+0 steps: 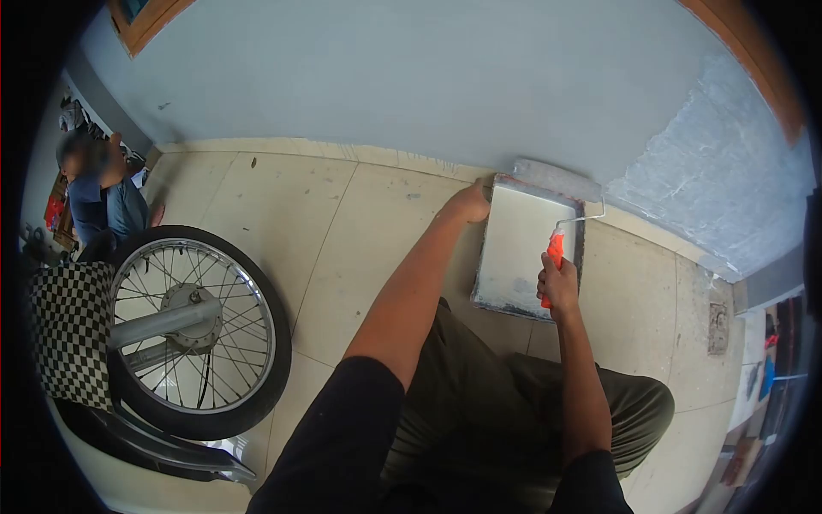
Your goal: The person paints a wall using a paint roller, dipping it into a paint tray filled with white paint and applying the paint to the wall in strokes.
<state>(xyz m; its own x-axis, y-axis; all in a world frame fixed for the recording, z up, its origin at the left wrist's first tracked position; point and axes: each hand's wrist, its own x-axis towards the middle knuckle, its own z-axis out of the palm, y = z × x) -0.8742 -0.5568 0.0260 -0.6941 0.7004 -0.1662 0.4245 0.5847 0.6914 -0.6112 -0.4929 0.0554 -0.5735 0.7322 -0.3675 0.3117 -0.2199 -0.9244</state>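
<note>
My right hand [558, 284] is wrapped round the orange handle of a paint roller [556, 179]. Its greyish sleeve lies across the far end of a paint tray [524, 248], close to the foot of the wall. Pale paint covers the bottom of the tray, and its rim is dark and crusted. At the tray's far left corner, my left hand [471, 202] grips the edge, with some fingers hidden behind the rim.
The grey wall [385, 77] has a lighter, rough patch [711, 163] at right. On the tiled floor [334, 240], a motorcycle's spoked wheel [201, 330] stands to my left, beside a checkered cover [73, 330]. Another person [103, 188] sits at the far left.
</note>
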